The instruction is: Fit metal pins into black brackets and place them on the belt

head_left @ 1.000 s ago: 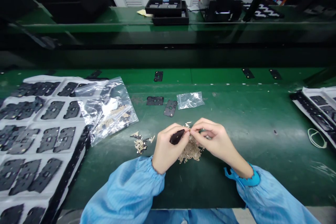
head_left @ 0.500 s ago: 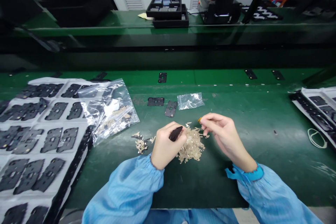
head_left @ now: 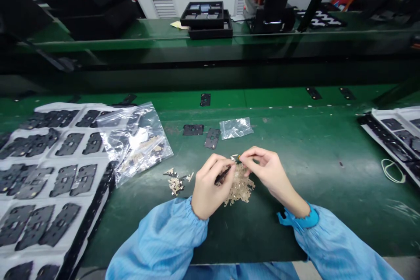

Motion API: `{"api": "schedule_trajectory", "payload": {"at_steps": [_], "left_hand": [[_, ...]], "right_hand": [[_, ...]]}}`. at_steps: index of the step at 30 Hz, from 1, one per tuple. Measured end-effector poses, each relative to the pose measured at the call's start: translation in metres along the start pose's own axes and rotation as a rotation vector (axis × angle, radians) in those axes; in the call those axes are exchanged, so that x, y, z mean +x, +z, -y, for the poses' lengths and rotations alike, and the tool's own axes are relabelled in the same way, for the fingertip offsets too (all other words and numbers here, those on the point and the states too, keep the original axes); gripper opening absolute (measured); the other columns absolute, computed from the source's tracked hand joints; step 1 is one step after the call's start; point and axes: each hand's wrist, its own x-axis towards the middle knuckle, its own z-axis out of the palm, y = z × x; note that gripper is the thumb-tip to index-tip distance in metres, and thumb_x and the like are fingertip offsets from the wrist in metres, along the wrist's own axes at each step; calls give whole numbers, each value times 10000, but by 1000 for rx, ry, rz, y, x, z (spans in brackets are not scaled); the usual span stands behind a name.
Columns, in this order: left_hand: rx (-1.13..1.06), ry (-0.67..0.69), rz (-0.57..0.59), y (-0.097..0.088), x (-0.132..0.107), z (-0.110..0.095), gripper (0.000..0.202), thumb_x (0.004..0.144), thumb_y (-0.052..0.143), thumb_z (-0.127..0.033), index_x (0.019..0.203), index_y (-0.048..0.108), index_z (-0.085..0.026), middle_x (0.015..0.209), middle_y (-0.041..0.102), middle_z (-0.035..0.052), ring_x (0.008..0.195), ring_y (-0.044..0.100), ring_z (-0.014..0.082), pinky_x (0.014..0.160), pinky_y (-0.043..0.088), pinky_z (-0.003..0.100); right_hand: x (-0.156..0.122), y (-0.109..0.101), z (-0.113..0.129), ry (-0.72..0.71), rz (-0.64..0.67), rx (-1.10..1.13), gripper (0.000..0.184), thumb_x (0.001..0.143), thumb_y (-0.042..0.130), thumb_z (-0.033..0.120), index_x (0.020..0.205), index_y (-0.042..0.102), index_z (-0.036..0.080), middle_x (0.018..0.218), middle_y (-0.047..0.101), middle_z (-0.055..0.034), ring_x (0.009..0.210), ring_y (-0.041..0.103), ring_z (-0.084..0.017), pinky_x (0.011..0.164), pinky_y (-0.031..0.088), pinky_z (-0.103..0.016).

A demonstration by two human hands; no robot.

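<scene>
**Left hand (head_left: 211,187) and right hand (head_left: 268,176), centre of frame**

Left hand: curled, gripping one dark piece (head_left: 222,175), partly hidden. Right hand: pinching one tiny yellowish piece (head_left: 239,158), near the left. Flat beige parts (head_left: 242,190): one pile, beneath both hands. Zip-lock bag (head_left: 151,123): clear, left of centre, small parts inside.

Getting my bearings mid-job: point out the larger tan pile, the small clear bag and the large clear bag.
Larger tan pile (head_left: 241,190), head view: its exposed near part.
Small clear bag (head_left: 236,128), head view: middle of its face.
Large clear bag (head_left: 137,142), head view: middle of its face.
</scene>
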Motion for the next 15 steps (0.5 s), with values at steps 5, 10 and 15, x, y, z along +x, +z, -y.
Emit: {"api": "schedule_trajectory", "payload": {"at_steps": [5,10,15], "left_hand": [[-77,1,-45,3,-2,-1,142,811,567,-129,903,661,-182,795,590,25,669,553,105,610,437,213],[-106,-39,-52,4,-2,-1,144,803,580,-127,895,681,-173,799,617,29,698,576,115,635,445,218],[-130,-77,-57,5,-2,0,189,810,572,-136,953,690,-177,835,622,35,736,591,122,656,453,214]], "right_hand": [[-4,7,1,6,51,35,186,689,721,326,688,667,148,667,560,1,518,560,-111,493,542,-253],[-5,7,2,10,60,102,168,683,734,308,704,699,145,724,561,-13,583,598,-123,533,576,-261],[-7,8,1,-3,51,115,162,684,737,300,770,727,163,791,579,-29,631,616,-138,584,602,-299]]}}
